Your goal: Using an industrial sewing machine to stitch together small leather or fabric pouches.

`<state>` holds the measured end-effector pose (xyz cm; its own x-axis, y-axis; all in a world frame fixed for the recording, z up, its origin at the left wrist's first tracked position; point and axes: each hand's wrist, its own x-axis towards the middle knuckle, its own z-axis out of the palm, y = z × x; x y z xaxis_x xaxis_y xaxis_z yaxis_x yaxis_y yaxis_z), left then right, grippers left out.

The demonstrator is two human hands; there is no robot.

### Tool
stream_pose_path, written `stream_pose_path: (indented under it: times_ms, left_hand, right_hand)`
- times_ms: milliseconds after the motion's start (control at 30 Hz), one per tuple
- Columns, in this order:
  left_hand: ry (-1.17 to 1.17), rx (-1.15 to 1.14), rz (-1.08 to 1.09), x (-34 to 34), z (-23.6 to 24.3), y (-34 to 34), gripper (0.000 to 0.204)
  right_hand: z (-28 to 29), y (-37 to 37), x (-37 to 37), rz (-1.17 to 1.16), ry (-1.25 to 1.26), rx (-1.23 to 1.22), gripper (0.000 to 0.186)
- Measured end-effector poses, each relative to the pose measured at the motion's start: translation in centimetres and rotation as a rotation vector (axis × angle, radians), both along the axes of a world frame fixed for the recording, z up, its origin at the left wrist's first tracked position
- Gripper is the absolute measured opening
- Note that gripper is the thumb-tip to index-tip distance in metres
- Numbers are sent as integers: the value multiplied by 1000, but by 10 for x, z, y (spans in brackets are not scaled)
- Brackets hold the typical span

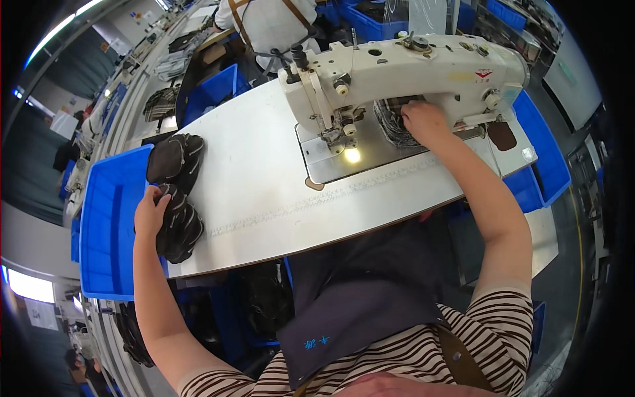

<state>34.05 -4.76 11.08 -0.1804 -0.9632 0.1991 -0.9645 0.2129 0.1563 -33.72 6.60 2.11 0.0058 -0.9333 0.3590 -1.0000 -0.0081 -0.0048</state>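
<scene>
At the left end of the white sewing table, my left hand (152, 210) has its fingers curled onto the near bundle of dark brown fabric pieces (178, 228). Another dark bundle (175, 159) lies just beyond it, against the blue bin. My right hand (428, 124) reaches under the arm of the cream sewing machine (403, 76). Its bent fingers grip the edge of a stack of dark cut fabric pieces (395, 126) lying on the machine bed; the fingertips are partly hidden. The lit needle area (351, 154) has no fabric under it.
A blue bin (109, 225) hangs by the table's left end, with another blue bin (539, 152) at the right. A brown patch (501, 136) lies right of the machine. Across the table sits a person in white (274, 26). A dark apron (370, 284) covers my lap.
</scene>
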Motion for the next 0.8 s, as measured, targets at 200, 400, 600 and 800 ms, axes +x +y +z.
stream_pose_path:
  times_ms: [200,400,600,800]
  left_hand:
    - [185,-247,134,-2,3,6,28]
    - [259,-889,-85,-61,15,50,22]
    - [262,-35,-267,-172,-60,108,30]
    - [237,93,-327,-186,-79,81,33]
  right_hand:
    - [10,14,-3,-66,-359,-133,16]
    - [25,82,89,327,-399,-354,12]
    - [-39,97,179,577,-302,34,35]
    - [-32,74,203,607,-194,162,53]
